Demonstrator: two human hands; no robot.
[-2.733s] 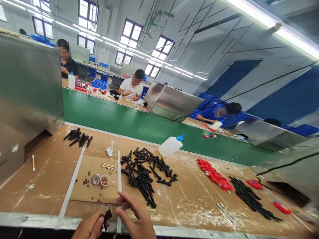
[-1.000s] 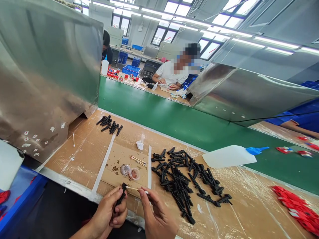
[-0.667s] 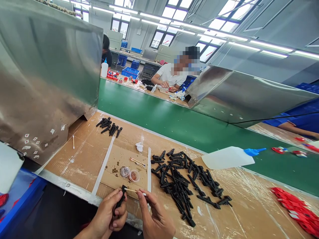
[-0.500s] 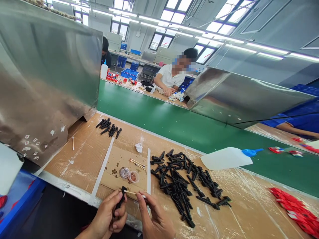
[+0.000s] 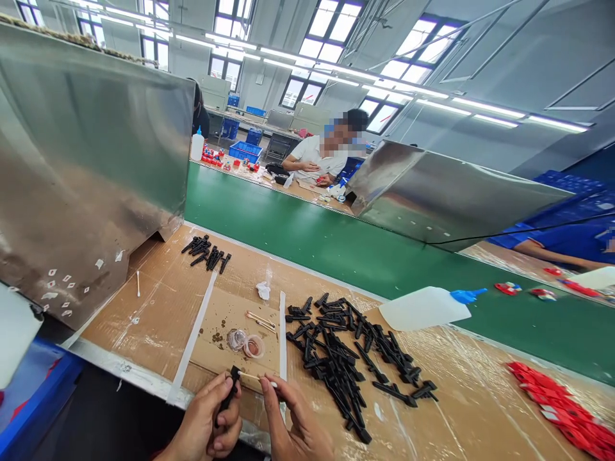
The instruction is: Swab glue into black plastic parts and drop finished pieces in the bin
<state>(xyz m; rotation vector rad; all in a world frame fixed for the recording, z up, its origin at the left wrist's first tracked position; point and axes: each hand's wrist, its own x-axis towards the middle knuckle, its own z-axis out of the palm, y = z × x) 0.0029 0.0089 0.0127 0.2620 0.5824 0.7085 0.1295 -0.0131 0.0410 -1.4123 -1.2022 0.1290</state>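
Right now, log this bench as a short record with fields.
left hand: grips a black plastic part
right hand: fingers pinch a cotton swab, tip at the part's top
beside hands: two small clear cups
centre: pile of black parts
right: squeeze bottle lying down; red parts
behind: green conveyor belt

Windowed workshop (image 5: 331, 19), green conveyor belt (image 5: 336, 246)
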